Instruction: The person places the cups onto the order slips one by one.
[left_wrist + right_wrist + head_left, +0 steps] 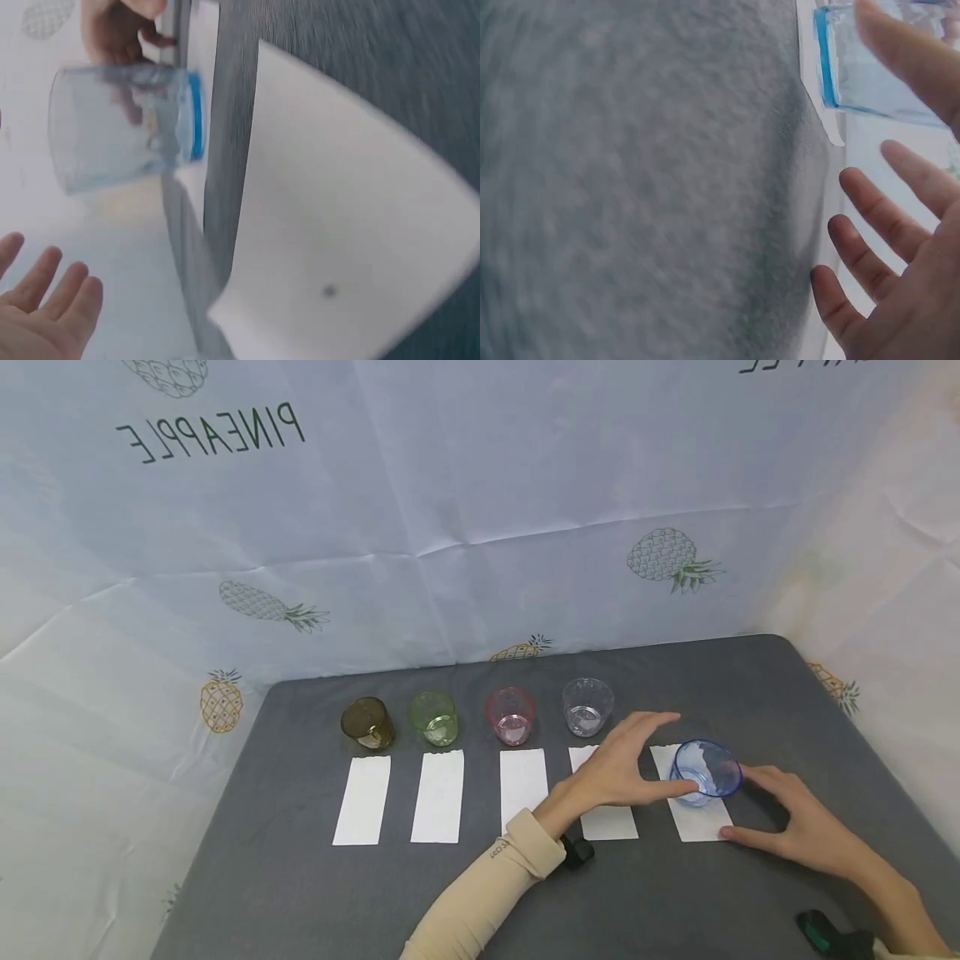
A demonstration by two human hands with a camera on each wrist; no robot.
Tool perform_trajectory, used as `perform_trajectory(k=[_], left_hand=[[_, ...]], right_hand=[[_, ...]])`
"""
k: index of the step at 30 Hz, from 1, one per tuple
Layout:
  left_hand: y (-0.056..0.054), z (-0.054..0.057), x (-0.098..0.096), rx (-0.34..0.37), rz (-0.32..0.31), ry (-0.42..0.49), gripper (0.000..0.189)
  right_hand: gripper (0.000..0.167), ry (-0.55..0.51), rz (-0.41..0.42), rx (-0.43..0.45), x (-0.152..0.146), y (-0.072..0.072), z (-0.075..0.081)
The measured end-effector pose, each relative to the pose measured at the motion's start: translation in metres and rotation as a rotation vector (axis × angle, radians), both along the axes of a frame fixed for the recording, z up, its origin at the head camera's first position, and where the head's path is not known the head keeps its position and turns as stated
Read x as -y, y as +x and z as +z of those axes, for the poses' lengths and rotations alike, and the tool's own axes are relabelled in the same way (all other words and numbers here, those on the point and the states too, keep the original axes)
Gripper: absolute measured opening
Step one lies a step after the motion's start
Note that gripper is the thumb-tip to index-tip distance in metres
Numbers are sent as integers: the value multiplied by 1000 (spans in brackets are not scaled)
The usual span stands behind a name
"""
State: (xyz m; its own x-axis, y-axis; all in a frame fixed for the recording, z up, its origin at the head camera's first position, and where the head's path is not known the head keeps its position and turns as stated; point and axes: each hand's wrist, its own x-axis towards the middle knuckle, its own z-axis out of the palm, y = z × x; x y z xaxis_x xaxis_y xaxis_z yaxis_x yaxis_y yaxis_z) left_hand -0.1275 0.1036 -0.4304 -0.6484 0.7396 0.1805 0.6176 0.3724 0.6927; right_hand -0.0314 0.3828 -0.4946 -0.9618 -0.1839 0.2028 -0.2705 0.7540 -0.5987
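Note:
A clear blue glass (707,770) stands upright on the rightmost white paper strip (701,822). To its left is my left hand (617,770), thumb and fingers spread wide; in the head view the thumb tip overlaps the glass's near side. My right hand (813,831) is at the glass's right, its fingers spread. In the right wrist view those fingers (885,217) look extended and apart from the glass (881,64). The left wrist view shows the glass (124,127) between the two hands, with the left fingers (56,300) loosely straight. Whether the left thumb touches it, I cannot tell.
Behind a row of white paper strips (438,797) stand a brown glass (367,723), a green glass (434,718), a pink glass (511,716) and a colourless glass (588,706). My left forearm (487,889) crosses the grey table (277,827). Pineapple-printed cloth (450,485) hangs around it.

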Motion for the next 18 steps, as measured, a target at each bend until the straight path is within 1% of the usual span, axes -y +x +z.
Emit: perform_trajectory(k=[5, 7, 11, 14, 18], left_hand=[[-8, 7, 15, -17, 7, 40, 82], [-11, 10, 21, -14, 8, 54, 82], [-18, 17, 32, -25, 20, 77, 82], [-25, 22, 40, -34, 40, 94, 83], [-34, 27, 51, -29, 63, 110, 84]], right_hand=[[94, -17, 22, -101, -1, 2, 8], [95, -28, 30, -122, 0, 3, 14], [94, -50, 29, -136, 3, 5, 27], [93, -73, 30, -146, 6, 6, 36], [91, -109, 43, -174, 12, 7, 47]])
